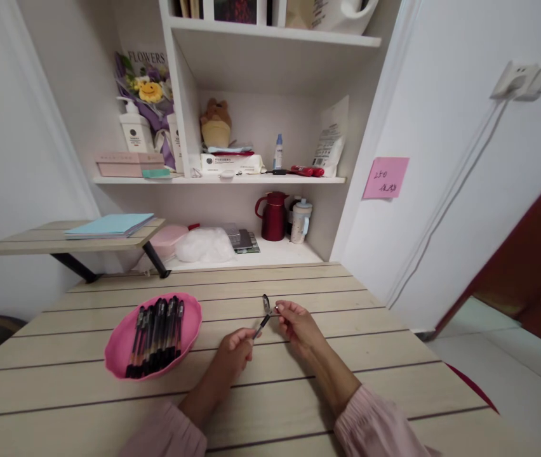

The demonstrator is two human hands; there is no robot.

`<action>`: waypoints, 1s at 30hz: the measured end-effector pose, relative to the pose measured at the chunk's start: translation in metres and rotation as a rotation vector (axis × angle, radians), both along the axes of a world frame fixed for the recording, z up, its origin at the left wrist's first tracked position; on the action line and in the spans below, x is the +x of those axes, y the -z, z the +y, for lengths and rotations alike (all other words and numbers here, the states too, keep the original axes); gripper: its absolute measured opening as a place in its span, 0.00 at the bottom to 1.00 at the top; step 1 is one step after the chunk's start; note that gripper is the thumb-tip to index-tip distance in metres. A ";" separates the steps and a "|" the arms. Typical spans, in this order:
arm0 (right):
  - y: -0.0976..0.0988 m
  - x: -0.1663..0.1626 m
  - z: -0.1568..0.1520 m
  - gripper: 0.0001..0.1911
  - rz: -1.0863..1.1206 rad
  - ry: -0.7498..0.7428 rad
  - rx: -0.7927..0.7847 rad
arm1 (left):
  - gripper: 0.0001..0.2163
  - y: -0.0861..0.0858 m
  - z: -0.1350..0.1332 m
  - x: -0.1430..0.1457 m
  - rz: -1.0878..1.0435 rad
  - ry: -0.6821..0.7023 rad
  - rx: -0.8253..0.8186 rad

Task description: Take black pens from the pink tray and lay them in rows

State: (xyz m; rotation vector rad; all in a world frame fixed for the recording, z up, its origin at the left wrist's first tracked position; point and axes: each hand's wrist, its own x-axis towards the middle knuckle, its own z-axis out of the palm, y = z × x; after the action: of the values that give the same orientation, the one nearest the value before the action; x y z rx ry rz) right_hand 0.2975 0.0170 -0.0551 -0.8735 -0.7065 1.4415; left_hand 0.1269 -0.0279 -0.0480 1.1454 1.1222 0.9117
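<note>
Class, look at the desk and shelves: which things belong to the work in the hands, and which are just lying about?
In use: pen, held by left hand and right hand; pink bowl of pens.

Lying about: red jug, white cup, blue notebook, pink note, soap bottle.

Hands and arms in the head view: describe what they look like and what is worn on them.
Both hands, the left hand and the right hand, are bare: no gloves, and no rings or watch that show at this size. The forearms are uncovered too. Each arm ends near the bottom edge in a pale pink sleeve pushed up, its cuff gathered into small pleats. No markings are visible on the fabric.
</note>
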 end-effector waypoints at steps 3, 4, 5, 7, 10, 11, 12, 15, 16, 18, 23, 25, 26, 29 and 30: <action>-0.002 0.002 0.000 0.16 0.024 -0.033 0.003 | 0.18 -0.002 0.000 0.001 0.036 -0.001 0.003; -0.002 0.002 0.000 0.16 0.018 -0.043 0.008 | 0.18 -0.003 0.000 0.001 0.049 -0.002 0.007; -0.003 0.002 -0.001 0.16 0.009 -0.050 0.014 | 0.18 -0.004 0.000 0.001 0.063 0.000 0.010; -0.003 0.002 -0.002 0.17 -0.005 -0.057 0.021 | 0.18 -0.006 -0.002 0.002 0.086 0.002 0.012; -0.005 0.002 -0.003 0.17 -0.016 -0.059 0.022 | 0.18 -0.008 -0.003 0.002 0.090 0.000 0.015; -0.005 0.002 -0.003 0.17 -0.019 -0.059 0.022 | 0.18 -0.007 -0.003 0.002 0.089 0.002 0.016; -0.005 0.002 -0.004 0.17 -0.024 -0.062 0.023 | 0.18 -0.007 -0.003 0.002 0.088 0.005 0.015; -0.006 0.002 -0.005 0.17 -0.051 -0.076 0.021 | 0.19 -0.006 -0.003 0.002 0.092 0.010 0.006; -0.005 0.002 -0.005 0.17 -0.062 -0.079 0.018 | 0.19 -0.006 -0.003 0.001 0.092 0.006 0.006; -0.004 0.000 -0.006 0.17 -0.079 -0.086 0.008 | 0.19 -0.006 -0.003 0.001 0.091 0.003 0.016; 0.000 -0.004 -0.007 0.18 -0.075 -0.095 0.014 | 0.21 -0.001 0.001 0.001 0.100 0.014 0.024; 0.001 -0.005 -0.008 0.18 -0.074 -0.106 0.010 | 0.22 0.005 0.004 0.000 0.103 0.019 0.022; 0.001 -0.005 -0.008 0.18 -0.080 -0.112 0.006 | 0.22 0.009 0.006 0.000 0.105 0.021 0.026; 0.000 -0.005 -0.010 0.18 -0.126 -0.104 -0.016 | 0.21 0.018 0.010 -0.002 0.111 0.020 0.070; 0.000 -0.005 -0.010 0.18 -0.144 -0.096 -0.026 | 0.21 0.020 0.010 -0.002 0.115 0.018 0.089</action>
State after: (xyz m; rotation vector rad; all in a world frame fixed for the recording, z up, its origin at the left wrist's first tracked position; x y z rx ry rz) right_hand 0.2922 0.0067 -0.0546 -0.9817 -0.8489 1.4862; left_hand 0.1251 -0.0178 -0.0678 1.2921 1.1719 0.8989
